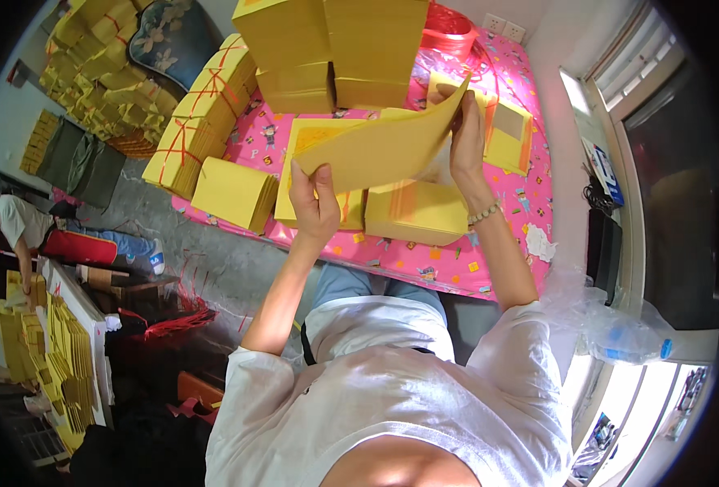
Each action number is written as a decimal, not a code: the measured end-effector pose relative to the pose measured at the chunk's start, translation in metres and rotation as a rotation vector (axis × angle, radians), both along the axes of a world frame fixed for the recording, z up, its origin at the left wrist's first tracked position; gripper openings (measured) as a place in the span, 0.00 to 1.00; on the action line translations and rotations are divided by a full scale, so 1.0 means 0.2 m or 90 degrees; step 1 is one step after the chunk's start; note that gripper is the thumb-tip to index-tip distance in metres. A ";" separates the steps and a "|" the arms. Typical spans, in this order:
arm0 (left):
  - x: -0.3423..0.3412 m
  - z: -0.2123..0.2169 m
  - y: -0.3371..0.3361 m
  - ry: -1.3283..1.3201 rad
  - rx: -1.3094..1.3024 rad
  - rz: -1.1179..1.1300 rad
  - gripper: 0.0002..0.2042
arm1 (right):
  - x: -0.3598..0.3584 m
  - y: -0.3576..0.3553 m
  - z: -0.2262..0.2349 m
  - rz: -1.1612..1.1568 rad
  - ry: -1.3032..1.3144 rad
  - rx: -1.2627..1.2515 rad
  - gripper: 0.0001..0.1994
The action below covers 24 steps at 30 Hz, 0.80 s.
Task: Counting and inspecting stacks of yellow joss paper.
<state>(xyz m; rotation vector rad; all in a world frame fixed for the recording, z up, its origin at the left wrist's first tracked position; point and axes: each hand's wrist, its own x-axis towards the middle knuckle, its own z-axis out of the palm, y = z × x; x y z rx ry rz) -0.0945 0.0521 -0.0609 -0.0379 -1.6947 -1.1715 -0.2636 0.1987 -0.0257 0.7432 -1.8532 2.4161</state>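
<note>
Both hands on a yellow paper sheet (384, 150), held up in front of the tall yellow stacks (331, 49) on the pink-covered bench (489, 272); can't tell if one layer or several. Long axis slants, left end low, right end raised. Left hand (315, 203) is partly open, thumb and fingers apart, at the sheet's lower left edge; grip firmness unclear. Right hand (467, 138), beaded bracelet (483, 213) on its wrist, is curled round the raised right end, fingers partly hidden. Neither hand is nearer: the sheet spans between them. On the wearer's side of the tall yellow stacks, the sheet overhangs a printed yellow stack (285, 207) and a low yellow pile (416, 215). Left of the tall yellow stacks: red-tied bundles (205, 105); right and behind: red plastic basin (449, 36).
</note>
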 end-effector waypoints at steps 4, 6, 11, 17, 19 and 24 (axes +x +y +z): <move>-0.03 -0.09 0.04 -0.053 0.012 -0.046 0.11 | -0.01 0.05 -0.08 0.020 -0.070 -0.029 0.27; -0.05 -0.10 0.05 -0.067 0.020 -0.090 0.11 | -0.02 0.05 -0.10 0.072 -0.042 -0.038 0.27; -0.14 -0.01 0.12 -0.103 0.008 -0.197 0.12 | 0.07 -0.02 -0.05 0.304 -0.069 -0.110 0.26; -0.25 -0.01 0.21 -0.082 0.029 -0.257 0.15 | 0.13 -0.04 0.00 0.567 -0.168 -0.196 0.22; -0.27 -0.02 0.22 -0.096 0.096 -0.315 0.12 | 0.14 -0.06 0.00 0.428 -0.085 -0.049 0.21; -0.29 -0.04 0.18 -0.071 0.218 -0.343 0.08 | 0.09 0.01 -0.05 0.310 0.110 0.061 0.20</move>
